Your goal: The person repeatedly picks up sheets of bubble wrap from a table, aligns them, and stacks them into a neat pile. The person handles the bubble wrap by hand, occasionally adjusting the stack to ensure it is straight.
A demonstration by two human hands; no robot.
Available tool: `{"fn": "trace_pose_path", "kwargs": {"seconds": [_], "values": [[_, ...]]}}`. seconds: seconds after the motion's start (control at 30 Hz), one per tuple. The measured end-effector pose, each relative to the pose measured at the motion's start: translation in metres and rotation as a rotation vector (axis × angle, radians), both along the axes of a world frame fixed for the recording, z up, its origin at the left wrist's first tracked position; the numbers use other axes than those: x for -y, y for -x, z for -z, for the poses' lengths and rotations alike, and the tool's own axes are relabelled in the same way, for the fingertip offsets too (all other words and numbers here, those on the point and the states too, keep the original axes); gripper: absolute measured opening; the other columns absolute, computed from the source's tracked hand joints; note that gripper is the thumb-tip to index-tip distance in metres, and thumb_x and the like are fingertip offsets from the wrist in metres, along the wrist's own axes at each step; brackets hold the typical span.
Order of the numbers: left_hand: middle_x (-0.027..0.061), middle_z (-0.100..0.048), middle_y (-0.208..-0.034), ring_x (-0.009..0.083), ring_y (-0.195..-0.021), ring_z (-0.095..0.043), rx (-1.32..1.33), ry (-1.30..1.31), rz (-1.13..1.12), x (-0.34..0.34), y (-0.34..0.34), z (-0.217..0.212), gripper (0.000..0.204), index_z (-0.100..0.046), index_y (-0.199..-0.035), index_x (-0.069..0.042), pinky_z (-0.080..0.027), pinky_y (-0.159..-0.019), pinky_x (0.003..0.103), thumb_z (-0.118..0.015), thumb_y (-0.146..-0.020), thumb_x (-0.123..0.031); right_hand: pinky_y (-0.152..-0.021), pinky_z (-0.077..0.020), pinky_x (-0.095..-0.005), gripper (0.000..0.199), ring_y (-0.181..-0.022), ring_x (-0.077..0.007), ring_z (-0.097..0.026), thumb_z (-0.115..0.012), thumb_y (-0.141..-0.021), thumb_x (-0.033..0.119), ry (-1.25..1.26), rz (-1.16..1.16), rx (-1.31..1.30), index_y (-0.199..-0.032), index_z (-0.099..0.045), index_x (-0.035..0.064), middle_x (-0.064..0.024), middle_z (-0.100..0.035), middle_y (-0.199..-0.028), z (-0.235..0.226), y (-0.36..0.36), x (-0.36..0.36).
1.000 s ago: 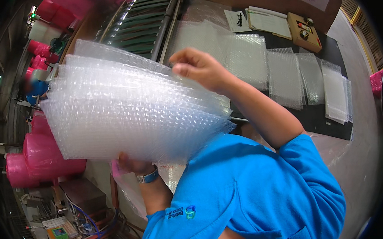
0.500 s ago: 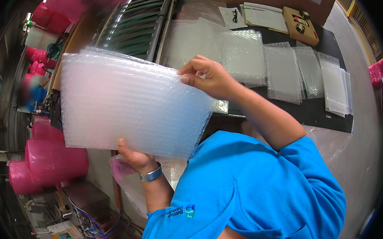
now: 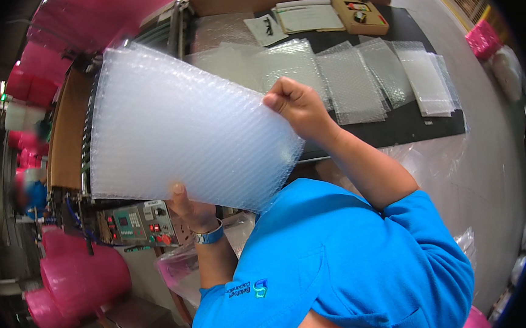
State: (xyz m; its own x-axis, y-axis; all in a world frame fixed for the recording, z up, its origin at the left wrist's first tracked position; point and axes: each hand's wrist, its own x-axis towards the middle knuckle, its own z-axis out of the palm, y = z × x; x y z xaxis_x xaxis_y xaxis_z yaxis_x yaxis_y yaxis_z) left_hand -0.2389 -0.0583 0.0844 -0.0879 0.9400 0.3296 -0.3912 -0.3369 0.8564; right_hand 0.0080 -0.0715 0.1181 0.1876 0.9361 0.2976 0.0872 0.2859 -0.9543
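Note:
A stack of clear bubble wrap bags is held up tilted in front of me, above the floor and beside the dark table. My left hand, with a metal watch on the wrist, grips its lower edge, thumb on the near face and fingers hidden behind. With finger and thumb pinched together, my right hand holds the upper right edge. Behind it, on the dark table, several piles of bubble wrap bags lie side by side.
At the table's back lie a cardboard tray with tape rolls, a stack of papers and a sheet with dark glasses. A control panel with buttons stands at the left. Pink rolls sit beyond it.
My view has turned, so the table piles sit further left and higher, and the control panel shows. Both hands keep hold of the stack, whose top edge now slopes more steeply.

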Motion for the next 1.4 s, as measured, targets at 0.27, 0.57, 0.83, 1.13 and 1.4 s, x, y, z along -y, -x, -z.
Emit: {"fn": "trace_pose_path", "kwargs": {"seconds": [0.27,0.57,0.83,1.13,1.4], "values": [[0.0154,-0.045,-0.111,0.0275,-0.101,-0.047,0.053,0.026,0.182,-0.037,-0.028,0.005,0.061,-0.036,-0.119,0.002,-0.043,-0.082,0.04,-0.056,-0.073,-0.031,-0.064,-0.0428,-0.0234,0.024,-0.06,-0.0071,-0.047,-0.055,-0.085,0.028,-0.067,0.199,-0.466,-0.073,-0.054,0.0074,0.0002,-0.049,-0.062,0.0,-0.053,0.011],[0.014,-0.037,-0.119,0.0249,-0.109,-0.039,0.042,0.063,0.332,-0.051,-0.046,0.009,0.074,-0.023,-0.128,-0.002,-0.034,-0.092,0.039,-0.061,-0.07,-0.028,-0.062,-0.0416,-0.0235,0.024,-0.063,-0.0088,-0.048,-0.056,-0.084,0.029,-0.171,0.233,-0.6,-0.074,-0.055,0.0066,-0.0018,-0.051,-0.064,-0.003,-0.04,0.0],[0.0141,-0.037,-0.119,0.0256,-0.11,-0.038,0.016,0.104,0.43,-0.068,-0.042,0.028,0.076,-0.022,-0.129,-0.001,-0.032,-0.093,0.039,-0.061,-0.07,-0.028,-0.065,-0.041,-0.023,0.022,-0.068,-0.0082,-0.049,-0.057,-0.083,0.028,-0.113,0.427,-0.087,-0.079,-0.056,0.0062,-0.0013,-0.053,-0.069,-0.01,-0.009,-0.012],[0.0139,-0.041,-0.117,0.0257,-0.108,-0.041,0.012,0.182,0.5,-0.075,-0.037,0.036,0.073,-0.03,-0.124,0.001,-0.034,-0.091,0.039,-0.062,-0.066,-0.032,-0.066,-0.0401,-0.022,0.024,-0.067,-0.0068,-0.047,-0.053,-0.086,0.03,-0.16,0.338,-0.394,-0.077,-0.056,0.0078,0.0008,-0.051,-0.068,-0.017,-0.03,-0.018],[0.0125,-0.043,-0.113,0.0232,-0.104,-0.043,0.115,0.232,0.687,-0.05,-0.029,0.044,0.071,-0.031,-0.122,-0.002,-0.037,-0.087,0.037,-0.065,-0.064,-0.026,-0.069,-0.0392,-0.0239,0.02,-0.072,-0.0116,-0.047,-0.053,-0.085,0.022,-0.161,0.308,0.274,-0.082,-0.054,0.0019,-0.0041,-0.052,-0.076,-0.065,0.004,-0.024]]}}
